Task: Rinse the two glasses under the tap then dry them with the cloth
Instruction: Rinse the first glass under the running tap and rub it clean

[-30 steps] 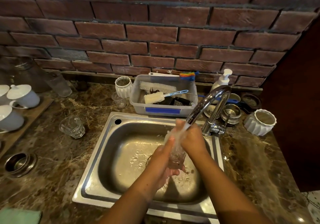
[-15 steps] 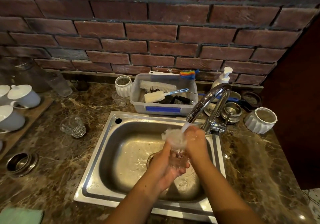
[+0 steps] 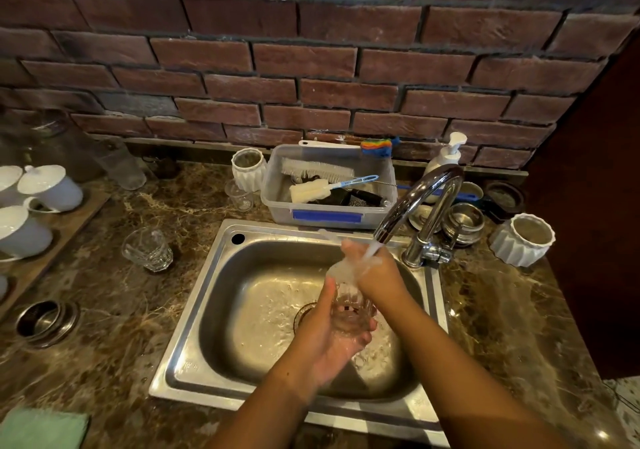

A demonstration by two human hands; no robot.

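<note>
Over the steel sink, my left hand grips a clear faceted glass from below, its mouth tilted up toward the tap. Water runs from the spout onto my right hand, which is at the glass's rim with its fingers down at the opening; how they lie is blurred by the water. A second clear glass lies on its side on the marble counter left of the sink. A green cloth shows at the bottom left corner.
A grey plastic tub with brushes stands behind the sink. White ribbed cups and steel bowls sit right of the tap, a soap pump behind. White teacups on a wooden tray stand at left, a steel lid nearby.
The glass has come lower and nearer me, with my left hand shifting under its base. My right hand stays at the rim under the running water.
</note>
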